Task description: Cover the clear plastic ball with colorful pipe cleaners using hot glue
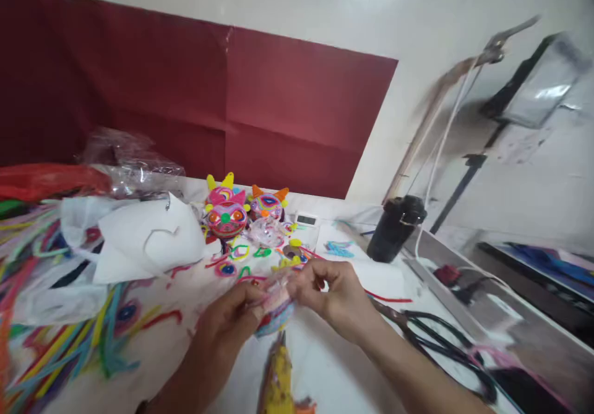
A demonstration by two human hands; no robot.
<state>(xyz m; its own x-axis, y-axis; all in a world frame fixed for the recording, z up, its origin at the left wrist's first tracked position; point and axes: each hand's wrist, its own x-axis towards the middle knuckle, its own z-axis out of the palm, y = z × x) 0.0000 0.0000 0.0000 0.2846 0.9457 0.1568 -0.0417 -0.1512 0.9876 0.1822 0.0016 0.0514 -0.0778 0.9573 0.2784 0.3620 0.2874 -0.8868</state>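
Observation:
In front of me, my left hand (pixel 227 324) and my right hand (pixel 331 296) pinch a small pinkish, see-through piece (pixel 276 296) between thumbs and fingers; it looks like a little plastic bag, but blur hides the details. Right under it lies a round, coloured craft piece (pixel 275 322), partly covered by my fingers. Below that, a yellow hot glue gun (pixel 279 377) points its dark nozzle toward the round piece. Beyond my hands sit several round animal faces, among them a pink-eared one (pixel 226 219) and an orange-eared one (pixel 268 205).
Colourful pipe cleaners (pixel 69 346) and a white bag (pixel 148 241) cover the left side. At the right lie black-handled scissors (pixel 440 333), a black cup-shaped container (pixel 396 228) and a grey tray edge (pixel 445 287). Behind stands a small white digital display (pixel 306 219).

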